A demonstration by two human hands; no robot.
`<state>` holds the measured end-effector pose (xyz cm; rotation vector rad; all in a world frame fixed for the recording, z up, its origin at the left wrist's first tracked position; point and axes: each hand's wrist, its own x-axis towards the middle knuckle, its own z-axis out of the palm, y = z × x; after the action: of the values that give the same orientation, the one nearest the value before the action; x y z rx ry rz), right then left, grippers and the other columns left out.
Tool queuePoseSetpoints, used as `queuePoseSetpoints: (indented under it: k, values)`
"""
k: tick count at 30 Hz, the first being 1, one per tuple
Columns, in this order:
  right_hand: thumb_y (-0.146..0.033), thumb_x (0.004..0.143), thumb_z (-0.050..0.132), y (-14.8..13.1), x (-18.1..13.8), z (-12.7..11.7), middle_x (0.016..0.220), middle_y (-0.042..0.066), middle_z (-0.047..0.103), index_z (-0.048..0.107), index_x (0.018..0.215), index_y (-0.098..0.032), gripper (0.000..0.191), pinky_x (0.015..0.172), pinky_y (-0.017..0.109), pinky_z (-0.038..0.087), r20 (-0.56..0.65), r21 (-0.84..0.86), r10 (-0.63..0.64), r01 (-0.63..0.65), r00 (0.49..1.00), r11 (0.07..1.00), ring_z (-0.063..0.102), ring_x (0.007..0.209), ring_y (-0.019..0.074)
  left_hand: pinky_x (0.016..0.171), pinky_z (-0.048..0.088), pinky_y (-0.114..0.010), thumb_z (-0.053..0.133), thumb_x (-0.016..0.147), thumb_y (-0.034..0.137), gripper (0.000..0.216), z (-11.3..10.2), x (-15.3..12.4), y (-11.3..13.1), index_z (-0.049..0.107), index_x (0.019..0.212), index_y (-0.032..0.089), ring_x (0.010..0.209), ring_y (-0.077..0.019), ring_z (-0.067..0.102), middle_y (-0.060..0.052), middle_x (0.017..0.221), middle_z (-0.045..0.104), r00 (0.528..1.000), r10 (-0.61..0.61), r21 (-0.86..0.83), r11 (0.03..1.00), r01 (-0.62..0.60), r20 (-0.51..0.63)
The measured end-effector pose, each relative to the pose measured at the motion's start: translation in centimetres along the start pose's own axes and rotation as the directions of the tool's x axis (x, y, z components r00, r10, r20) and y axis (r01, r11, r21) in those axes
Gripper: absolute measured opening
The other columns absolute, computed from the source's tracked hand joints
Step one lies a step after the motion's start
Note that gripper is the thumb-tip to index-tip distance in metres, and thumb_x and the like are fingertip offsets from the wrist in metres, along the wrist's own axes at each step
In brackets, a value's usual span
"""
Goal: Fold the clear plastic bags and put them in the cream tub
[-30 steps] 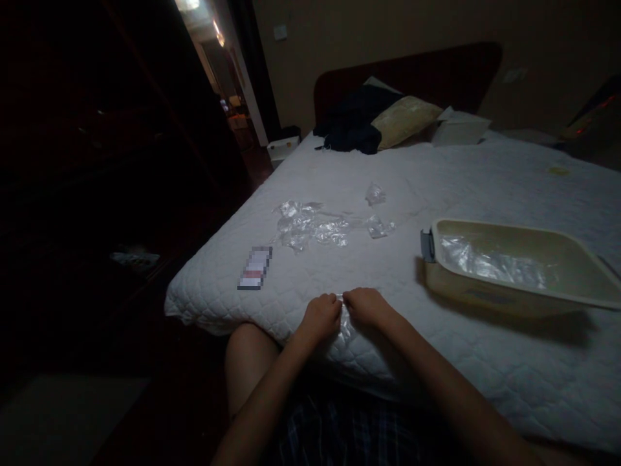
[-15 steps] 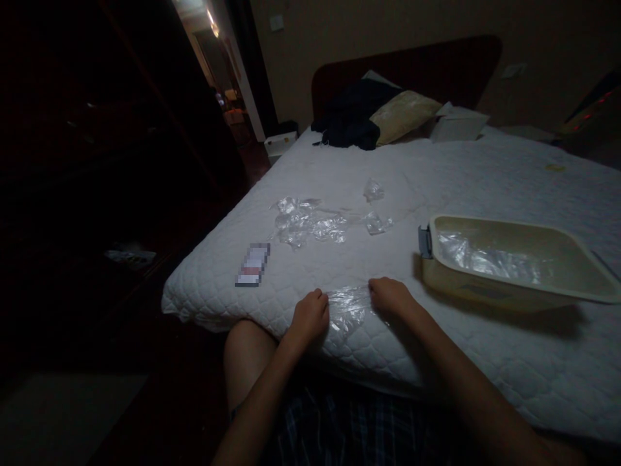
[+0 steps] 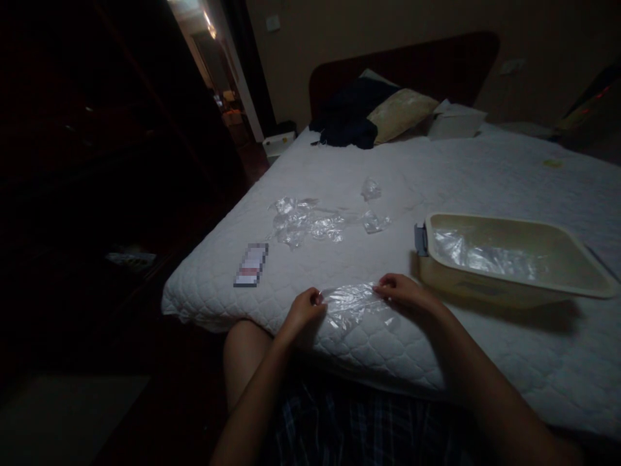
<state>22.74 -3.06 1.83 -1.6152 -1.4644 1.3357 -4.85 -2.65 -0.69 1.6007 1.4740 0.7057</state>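
Observation:
A clear plastic bag (image 3: pixel 350 303) is stretched between my two hands over the near edge of the bed. My left hand (image 3: pixel 305 309) pinches its left side with curled fingers. At the top right of the bag, my right hand (image 3: pixel 400 290) grips it between thumb and fingers. More crumpled clear plastic bags (image 3: pixel 303 222) lie farther up on the white quilted bed cover (image 3: pixel 334 169). To the right of my right hand stands a cream plastic bin (image 3: pixel 514 294) with grey latches, holding shiny clear plastic (image 3: pixel 485 252).
A phone (image 3: pixel 251 265), its screen blurred, lies left of my hands. Dark cloth (image 3: pixel 347 120), a tan pillow (image 3: pixel 402 115) and a white box (image 3: pixel 457 123) rest near the headboard (image 3: pixel 436 61). Another plastic piece (image 3: pixel 130 259) lies in the dark at the left.
My right hand has moved slightly right and its grip has turned to a fingertip pinch. The plastic bag is spread wider between the hands. The left hand's fingers have rolled a little.

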Motion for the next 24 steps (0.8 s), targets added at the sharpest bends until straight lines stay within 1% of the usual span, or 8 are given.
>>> queuePoseSetpoints:
  k: [2, 4, 7, 10, 13, 16, 20, 24]
  values:
    - [-0.040, 0.061, 0.065, 0.0, 0.2, 0.6, 0.050, -0.004, 0.047, 0.054, 0.071, -0.015, 0.029, 0.038, 0.021, 0.025, 0.014, 0.043, -0.023, 0.023, 1.000, 0.999, 0.037, 0.040, 0.0066, 0.053, 0.031, -0.020, 0.058, 0.060, 0.021, 0.009, 0.7, 0.7, 0.4, 0.051, 0.062, 0.016, 0.056, -0.0092, 0.043, 0.004, 0.057, 0.048, 1.000, 0.016, -0.073, 0.997, -0.017, -0.020]
    - [-0.040, 0.062, 0.064, 0.2, 0.7, 1.0, 0.050, -0.005, 0.043, 0.051, 0.067, -0.016, 0.028, 0.039, 0.020, 0.024, -0.005, 0.103, -0.076, 0.076, 0.997, 0.992, 0.036, 0.041, 0.0059, 0.051, 0.031, -0.019, 0.057, 0.061, 0.021, 0.010, 1.1, 1.3, 1.0, 0.049, 0.062, 0.016, 0.055, -0.0084, 0.043, 0.004, 0.057, 0.047, 0.999, 0.021, -0.179, 0.983, -0.026, -0.031]
    - [-0.043, 0.065, 0.060, 0.3, 1.7, 1.4, 0.052, -0.005, 0.044, 0.049, 0.068, -0.017, 0.028, 0.040, 0.020, 0.027, -0.096, 0.182, -0.149, 0.164, 0.984, 0.970, 0.038, 0.043, 0.0063, 0.046, 0.030, -0.018, 0.058, 0.064, 0.025, 0.014, 1.2, 2.2, 2.2, 0.047, 0.066, 0.017, 0.051, -0.0066, 0.043, 0.005, 0.058, 0.046, 1.000, 0.015, -0.370, 0.929, -0.020, -0.016]
    - [-0.046, 0.065, 0.059, 0.2, 2.4, 1.7, 0.052, -0.006, 0.043, 0.048, 0.071, -0.018, 0.031, 0.039, 0.020, 0.028, -0.154, 0.230, -0.155, 0.188, 0.976, 0.955, 0.038, 0.042, 0.0065, 0.043, 0.030, -0.016, 0.060, 0.065, 0.029, 0.019, 0.6, 3.1, 2.9, 0.048, 0.074, 0.017, 0.049, -0.0044, 0.043, 0.004, 0.065, 0.047, 1.000, 0.011, -0.492, 0.871, -0.004, 0.011]
    - [-0.049, 0.065, 0.060, 0.1, 2.5, 1.6, 0.054, -0.007, 0.042, 0.047, 0.073, -0.018, 0.034, 0.039, 0.019, 0.028, -0.154, 0.270, -0.137, 0.175, 0.979, 0.947, 0.039, 0.042, 0.0063, 0.041, 0.029, -0.016, 0.064, 0.063, 0.032, 0.029, -0.2, 3.8, 2.8, 0.051, 0.083, 0.016, 0.047, -0.0030, 0.043, 0.002, 0.071, 0.049, 0.995, 0.000, -0.519, 0.853, 0.051, 0.098]
    - [-0.051, 0.065, 0.060, 0.2, 2.3, 1.3, 0.056, -0.006, 0.042, 0.048, 0.073, -0.018, 0.036, 0.040, 0.019, 0.028, -0.101, 0.262, -0.131, 0.153, 0.986, 0.953, 0.039, 0.043, 0.0062, 0.037, 0.028, -0.016, 0.067, 0.060, 0.032, 0.034, -0.8, 4.3, 2.1, 0.052, 0.085, 0.014, 0.043, -0.0024, 0.041, 0.003, 0.069, 0.049, 0.983, -0.010, -0.506, 0.856, 0.102, 0.181]
    - [-0.046, 0.063, 0.064, 0.5, 1.9, 0.8, 0.063, -0.004, 0.048, 0.052, 0.076, -0.016, 0.035, 0.043, 0.020, 0.029, -0.054, 0.210, -0.183, 0.190, 0.982, 0.959, 0.040, 0.048, 0.0059, 0.035, 0.026, -0.016, 0.067, 0.060, 0.032, 0.033, -0.7, 4.5, 1.4, 0.052, 0.083, 0.014, 0.041, -0.0019, 0.039, 0.004, 0.066, 0.048, 0.990, -0.012, -0.506, 0.859, 0.083, 0.142]
    - [-0.042, 0.063, 0.064, 1.0, 1.8, 0.6, 0.055, -0.006, 0.043, 0.053, 0.082, -0.016, 0.034, 0.042, 0.020, 0.025, -0.021, 0.186, -0.179, 0.180, 0.984, 0.966, 0.034, 0.044, 0.0052, 0.036, 0.026, -0.015, 0.066, 0.060, 0.031, 0.027, -0.5, 4.2, 1.3, 0.052, 0.075, 0.014, 0.041, -0.0019, 0.038, 0.005, 0.061, 0.046, 0.989, 0.003, -0.499, 0.864, 0.071, 0.147]
